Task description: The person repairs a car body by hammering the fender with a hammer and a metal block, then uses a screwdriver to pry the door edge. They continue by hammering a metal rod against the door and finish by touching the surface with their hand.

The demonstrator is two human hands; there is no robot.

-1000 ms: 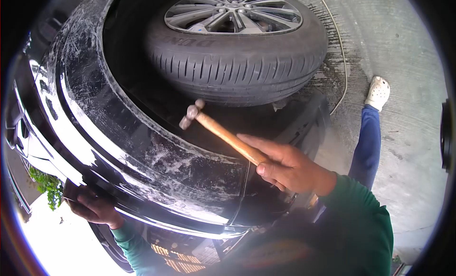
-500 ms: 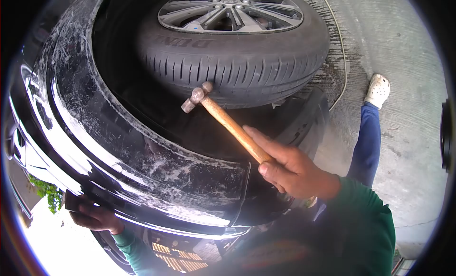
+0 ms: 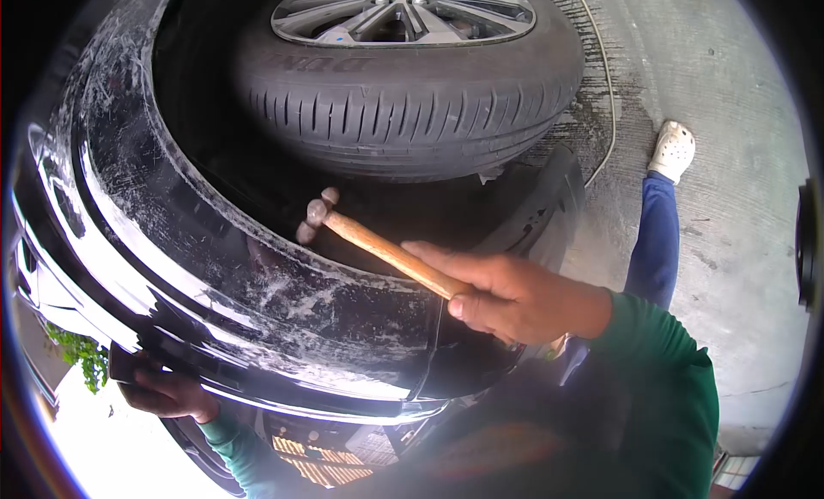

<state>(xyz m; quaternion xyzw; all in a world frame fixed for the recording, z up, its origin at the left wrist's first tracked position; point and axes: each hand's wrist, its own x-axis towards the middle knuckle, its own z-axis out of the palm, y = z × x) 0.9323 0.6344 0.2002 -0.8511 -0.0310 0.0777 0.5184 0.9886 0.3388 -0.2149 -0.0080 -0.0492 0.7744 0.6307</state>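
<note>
My right hand (image 3: 536,302) is wrapped round the wooden handle of a ball-peen hammer (image 3: 390,252), its index finger lying along the grip. The steel head is over the edge of the wheel arch, in front of the tyre (image 3: 403,113); whether it touches the metal cannot be told. Below it runs a scuffed black car fender (image 3: 292,302) with whitish scratches and sanded patches. At the lower left, my left hand (image 3: 172,394) is closed on a dark block (image 3: 124,364) by the outer side of the fender. Part of that block is hidden by the fingers.
An alloy wheel rim (image 3: 403,14) sits inside the tyre. To the right, a pale hose (image 3: 611,96) lies on the concrete floor (image 3: 738,241). My leg in blue trousers (image 3: 657,233) ends in a white clog (image 3: 674,149). Green leaves (image 3: 79,353) show at far left.
The hammer in my right hand has moved left and down, its head now nearer the wheel arch's edge. My left hand stays by the fender. The whole view has shifted slightly.
</note>
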